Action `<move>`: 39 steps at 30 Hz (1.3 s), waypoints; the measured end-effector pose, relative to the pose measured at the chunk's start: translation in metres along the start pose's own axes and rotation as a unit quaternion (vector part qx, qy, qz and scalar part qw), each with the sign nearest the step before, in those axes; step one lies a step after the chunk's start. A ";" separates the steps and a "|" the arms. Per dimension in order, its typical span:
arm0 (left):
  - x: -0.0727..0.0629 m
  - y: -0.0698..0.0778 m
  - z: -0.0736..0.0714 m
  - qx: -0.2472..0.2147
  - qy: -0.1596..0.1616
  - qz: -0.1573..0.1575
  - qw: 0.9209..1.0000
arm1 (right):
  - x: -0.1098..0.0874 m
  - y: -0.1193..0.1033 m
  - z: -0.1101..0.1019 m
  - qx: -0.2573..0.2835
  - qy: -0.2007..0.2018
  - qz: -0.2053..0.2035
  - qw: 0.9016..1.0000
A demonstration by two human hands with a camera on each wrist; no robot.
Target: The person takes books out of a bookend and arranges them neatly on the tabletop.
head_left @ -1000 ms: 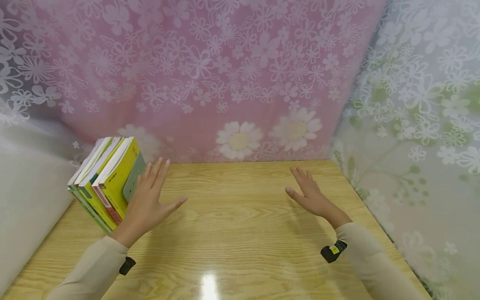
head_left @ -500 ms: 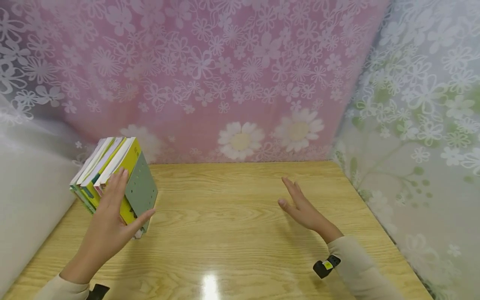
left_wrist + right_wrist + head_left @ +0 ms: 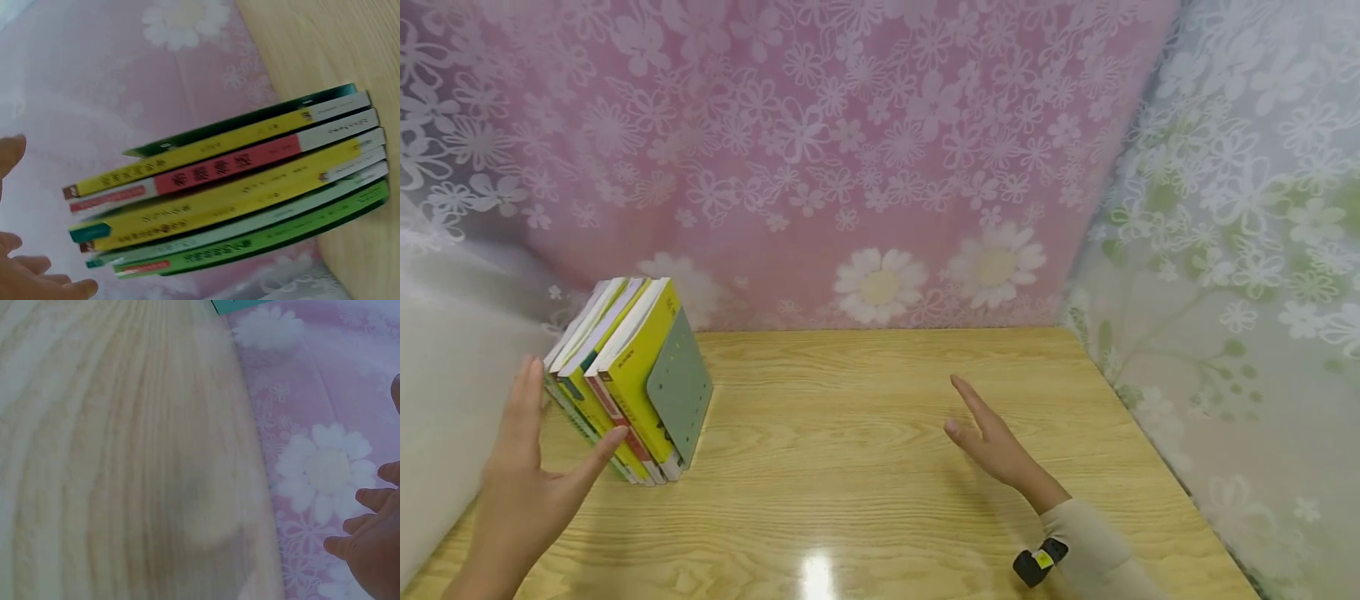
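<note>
A row of several books [image 3: 617, 367] stands upright at the left of the table, spines toward me. Their yellow, red and green spines [image 3: 228, 165] fill the left wrist view. Against the row's right side stands a grey-green metal bookend [image 3: 682, 392] with small holes. My left hand [image 3: 531, 483] is in front of the books at their left, fingers spread and thumb overlapping the spines in the head view; it holds nothing. My right hand [image 3: 1000, 446] hovers over the right part of the table, fingers straight, thumb apart, holding nothing.
The wooden table [image 3: 820, 433] ends at a pink flowered curtain [image 3: 820, 167] behind. A pale curtain [image 3: 1240, 275] runs along the right side and a white cloth [image 3: 452, 350] along the left. A black wrist camera [image 3: 1039, 562] sits on the right sleeve.
My left hand has moved left from beside the bookend, across the spines, to the row's left front, uncovering the bookend. The right hand has drifted slightly left and nearer. The books stay put.
</note>
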State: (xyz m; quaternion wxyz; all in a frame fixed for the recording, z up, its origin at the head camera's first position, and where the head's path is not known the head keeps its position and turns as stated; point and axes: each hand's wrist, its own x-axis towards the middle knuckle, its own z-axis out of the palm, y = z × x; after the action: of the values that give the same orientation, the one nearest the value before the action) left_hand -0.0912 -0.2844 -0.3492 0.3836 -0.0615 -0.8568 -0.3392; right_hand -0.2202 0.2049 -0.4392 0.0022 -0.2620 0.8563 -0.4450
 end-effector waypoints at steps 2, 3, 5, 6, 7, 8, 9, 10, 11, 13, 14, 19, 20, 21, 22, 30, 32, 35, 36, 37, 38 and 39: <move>-0.002 -0.006 0.000 0.015 0.039 -0.019 0.999 | -0.002 0.001 0.005 0.009 0.002 -0.004 1.000; -0.003 -0.009 0.000 0.020 0.059 -0.032 0.998 | -0.003 0.001 0.007 0.014 0.002 -0.005 1.000; -0.003 -0.016 0.000 0.020 0.090 -0.061 0.994 | -0.003 0.002 0.011 0.021 0.004 -0.010 1.000; -0.003 -0.020 0.000 0.016 0.100 -0.079 0.992 | -0.003 0.002 0.013 0.022 0.006 -0.013 1.000; -0.003 -0.023 0.000 0.007 0.103 -0.102 0.989 | -0.003 0.003 0.015 0.024 0.008 -0.015 1.000; -0.003 -0.027 0.000 -0.003 0.100 -0.131 0.986 | -0.003 0.003 0.016 0.024 0.008 -0.016 1.000; -0.003 -0.031 0.000 -0.014 0.093 -0.162 0.982 | -0.003 0.002 0.017 0.023 0.008 -0.017 1.000; -0.003 -0.034 0.001 -0.027 0.082 -0.194 0.977 | -0.003 0.002 0.018 0.023 0.007 -0.018 1.000; -0.003 -0.038 0.001 -0.040 0.070 -0.222 0.972 | -0.003 0.002 0.019 0.023 0.006 -0.019 1.000; -0.004 -0.045 0.001 -0.067 0.050 -0.263 0.961 | -0.003 0.001 0.020 0.026 0.005 -0.019 0.999; -0.004 -0.048 0.002 -0.092 0.044 -0.278 0.955 | -0.003 0.001 0.021 0.027 0.004 -0.019 0.999; -0.006 -0.064 0.007 -0.237 0.040 -0.311 0.920 | -0.003 0.000 0.023 0.027 0.001 -0.025 0.999; -0.007 -0.067 0.008 -0.255 0.041 -0.316 0.913 | -0.003 0.001 0.024 0.026 0.001 -0.026 0.999; -0.008 -0.069 0.009 -0.260 0.037 -0.320 0.910 | -0.003 0.001 0.024 0.027 0.001 -0.026 0.999; -0.008 -0.070 0.010 -0.255 0.029 -0.324 0.911 | -0.003 0.000 0.024 0.027 0.001 -0.026 0.999; -0.012 -0.077 0.018 -0.247 0.003 -0.340 0.907 | -0.003 0.003 0.025 0.032 -0.001 -0.023 0.999; -0.012 -0.078 0.019 -0.252 0.010 -0.343 0.905 | -0.003 0.004 0.025 0.033 -0.001 -0.022 0.999; -0.012 -0.079 0.020 -0.260 0.020 -0.343 0.902 | -0.003 0.005 0.025 0.034 0.000 -0.020 0.999; -0.012 -0.080 0.021 -0.263 0.022 -0.342 0.902 | -0.003 0.005 0.025 0.033 0.001 -0.020 0.999; -0.012 -0.080 0.021 -0.262 0.022 -0.341 0.903 | -0.003 0.006 0.025 0.034 0.001 -0.020 0.999; -0.012 -0.081 0.021 -0.259 0.020 -0.340 0.904 | -0.003 0.006 0.025 0.033 0.002 -0.021 0.999; -0.011 -0.082 0.021 -0.255 0.017 -0.337 0.906 | -0.003 0.006 0.025 0.034 0.002 -0.021 0.999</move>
State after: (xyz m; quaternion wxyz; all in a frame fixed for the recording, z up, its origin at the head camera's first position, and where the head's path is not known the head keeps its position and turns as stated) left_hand -0.1263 -0.3318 -0.4109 0.2320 0.1409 -0.7041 -0.6562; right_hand -0.2144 0.1902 -0.4600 0.0001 -0.2792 0.8350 -0.4741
